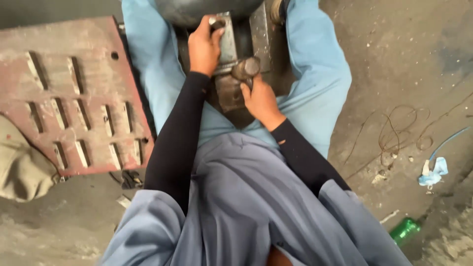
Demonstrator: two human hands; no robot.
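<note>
- Nearest: my grey-blue shirt (246,207) fills the bottom of the view; dark sleeves run forward from it to both hands.
- I sit on the floor (394,74) with legs spread in light blue trousers (315,74), so the work lies between my thighs, close in and braced by them.
- My right hand (261,101) is closed round a hammer (245,69). Only the round, worn head shows above my fist; the handle is hidden in the grip. Held short, near the head, which I judge gives small, controlled taps.
- My left hand (204,47) is curled over a small metal piece (217,23), fingers (217,34) wrapped on it, pinning it upright on the steel block (229,49) just beside the hammer head.
- The steel block lies flat between my knees, touching a dark rounded metal body (207,10) at the top edge; how they join I cannot tell.
- Left of my leg: a rusty red slotted plate (74,93) flat on the floor, a drab cloth bundle (22,167) at its near corner.
- Far right: loose wire (399,128), a pale blue rag (433,172), a green bottle (405,230), all well apart from the work.
</note>
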